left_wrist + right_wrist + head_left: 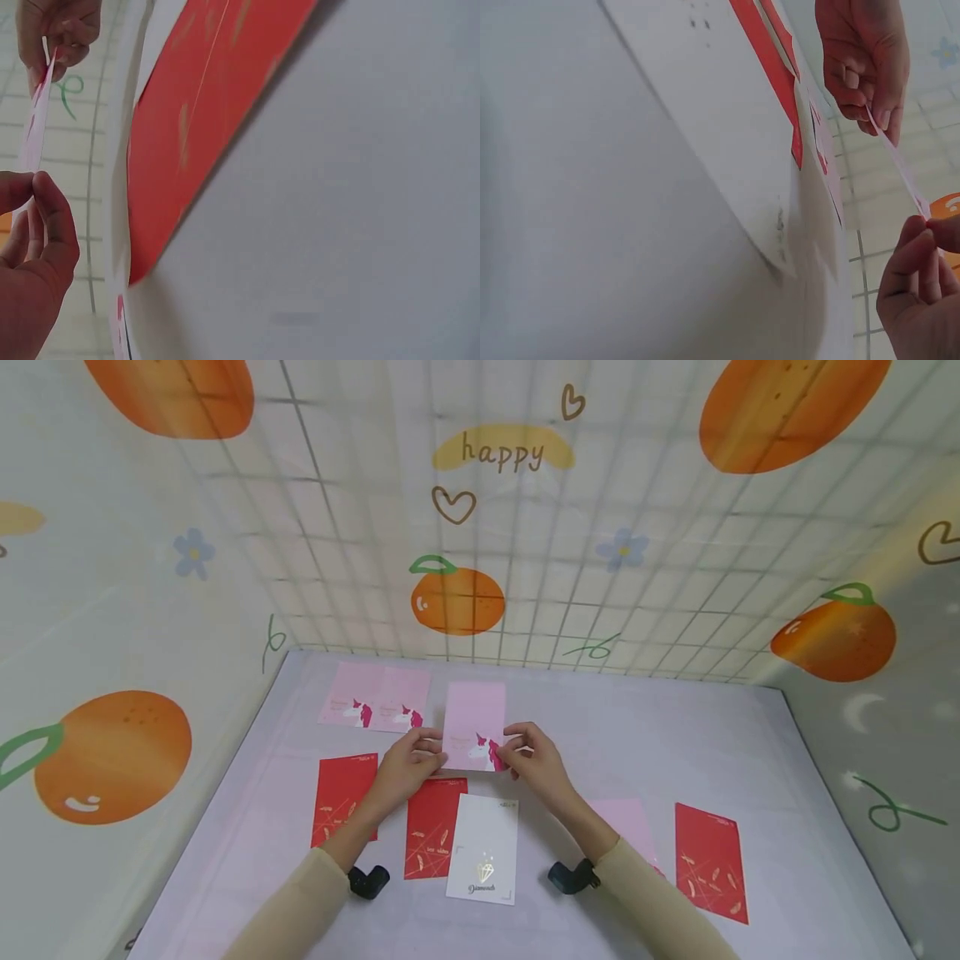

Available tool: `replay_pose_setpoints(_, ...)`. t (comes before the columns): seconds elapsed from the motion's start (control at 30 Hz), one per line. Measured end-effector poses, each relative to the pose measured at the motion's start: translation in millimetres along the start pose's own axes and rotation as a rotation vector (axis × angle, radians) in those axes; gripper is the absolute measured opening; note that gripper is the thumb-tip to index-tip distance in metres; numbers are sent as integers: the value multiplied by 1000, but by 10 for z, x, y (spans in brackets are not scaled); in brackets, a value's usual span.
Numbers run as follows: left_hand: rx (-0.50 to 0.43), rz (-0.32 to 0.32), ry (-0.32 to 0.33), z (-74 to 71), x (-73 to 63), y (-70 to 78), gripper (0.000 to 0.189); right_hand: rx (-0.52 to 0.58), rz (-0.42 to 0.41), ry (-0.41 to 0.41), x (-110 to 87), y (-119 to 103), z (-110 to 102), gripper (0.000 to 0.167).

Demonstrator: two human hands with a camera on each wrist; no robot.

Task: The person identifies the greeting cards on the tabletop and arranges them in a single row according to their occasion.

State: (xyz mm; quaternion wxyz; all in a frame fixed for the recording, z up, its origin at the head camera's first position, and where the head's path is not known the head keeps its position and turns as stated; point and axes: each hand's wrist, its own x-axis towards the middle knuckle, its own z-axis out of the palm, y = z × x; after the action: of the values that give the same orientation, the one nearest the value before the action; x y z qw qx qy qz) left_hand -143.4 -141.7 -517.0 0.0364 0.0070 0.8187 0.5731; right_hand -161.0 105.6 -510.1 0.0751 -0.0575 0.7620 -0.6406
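A pink card with a unicorn print (474, 718) is held up off the table between both hands. My left hand (408, 764) pinches its lower left edge between thumb and fingertips. On the opposite edge, my right hand (536, 762) pinches the lower right corner beside the unicorn. Both wrist views show the card nearly edge-on, with the left hand (37, 255) and the right hand (922, 289) each gripping one side. Just below the held card lie a red card (435, 835) and a white card marked Diamonds (483, 847), which overlaps the red one.
Two pink unicorn cards (375, 693) lie side by side at the back left. Another red card (345, 793) is partly behind the left forearm. At right, a pink card (626, 827) is partly covered by the right forearm, near a red card (711, 864). A patterned curtain (525, 543) hangs behind.
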Motion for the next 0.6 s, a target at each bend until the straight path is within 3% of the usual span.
replay_pose_setpoints(0.37,100,-22,29,-237,406,-46,35,-37,19,21,474,10,207,30)
replay_pose_setpoints(0.6,179,-34,33,-340,592,-79,36,-83,60,21,686,4,313,30)
